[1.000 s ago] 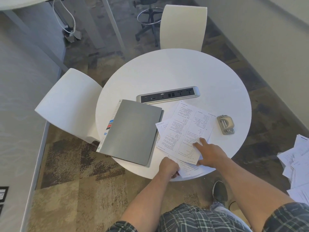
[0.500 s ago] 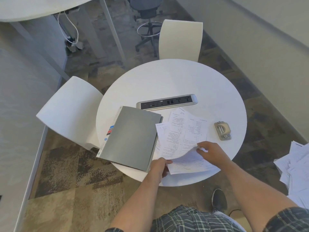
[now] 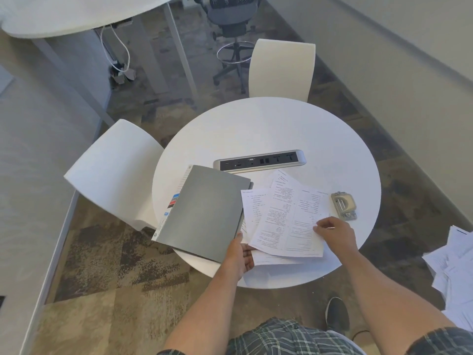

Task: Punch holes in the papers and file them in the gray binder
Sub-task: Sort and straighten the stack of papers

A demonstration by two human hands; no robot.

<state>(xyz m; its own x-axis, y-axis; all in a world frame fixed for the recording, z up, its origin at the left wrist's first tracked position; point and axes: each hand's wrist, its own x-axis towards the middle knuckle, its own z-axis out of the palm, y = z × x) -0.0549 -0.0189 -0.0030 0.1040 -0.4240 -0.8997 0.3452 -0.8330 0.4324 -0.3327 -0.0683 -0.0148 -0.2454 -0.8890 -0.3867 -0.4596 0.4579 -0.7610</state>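
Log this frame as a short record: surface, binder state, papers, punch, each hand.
surface: round white table
binder: gray binder, closed, lying flat at the table's left edge
papers: loose printed papers, fanned out right of the binder
punch: hole punch, right of the papers, untouched
left hand: at the papers' near left corner
right hand: fingers pinching the top sheet

Matt grey smooth-covered binder (image 3: 204, 213), thin white printed paper sheets (image 3: 289, 219), smooth white round tabletop (image 3: 268, 129), brushed silver metal power strip (image 3: 259, 161), mottled rough carpet (image 3: 102, 265)
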